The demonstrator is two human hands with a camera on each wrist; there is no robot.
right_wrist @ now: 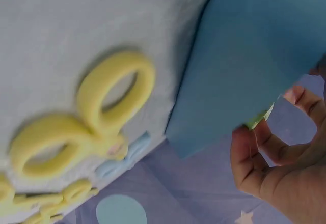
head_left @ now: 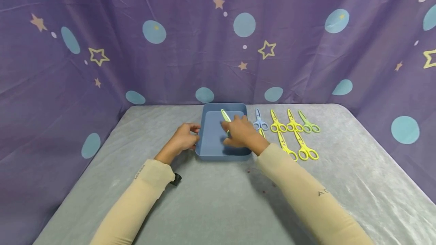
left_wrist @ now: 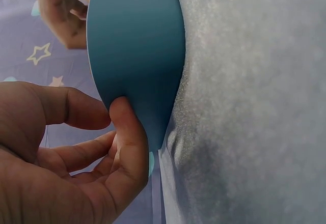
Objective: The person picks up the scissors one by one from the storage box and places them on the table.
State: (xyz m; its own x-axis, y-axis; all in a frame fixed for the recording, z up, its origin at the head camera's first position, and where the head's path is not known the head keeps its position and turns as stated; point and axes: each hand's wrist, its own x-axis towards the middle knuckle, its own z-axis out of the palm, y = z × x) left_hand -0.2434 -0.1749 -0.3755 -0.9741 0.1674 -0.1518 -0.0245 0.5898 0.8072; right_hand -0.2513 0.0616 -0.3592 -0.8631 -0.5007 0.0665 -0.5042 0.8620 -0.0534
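Note:
A shallow blue-grey tray [head_left: 211, 158] lies on the cloth-covered table. At its left wall is my left hand [head_left: 184, 138]; in the left wrist view the fingertips [left_wrist: 122, 104] pinch the tray's rim. Over the tray's right half, my right hand [head_left: 241, 132] holds a pair of light green scissors [head_left: 225, 115], blades pointing away. Its fingers cover most of the handles. In the right wrist view only a sliver of green shows beyond the tray wall [right_wrist: 239, 66].
Right of the tray lie blue scissors [head_left: 260, 124], several yellow scissors [head_left: 307, 152] and another green pair [head_left: 309, 126], in two rows. One yellow pair [head_left: 262, 133] is partly hidden by my right wrist. A purple patterned curtain [head_left: 184, 63] hangs behind the table.

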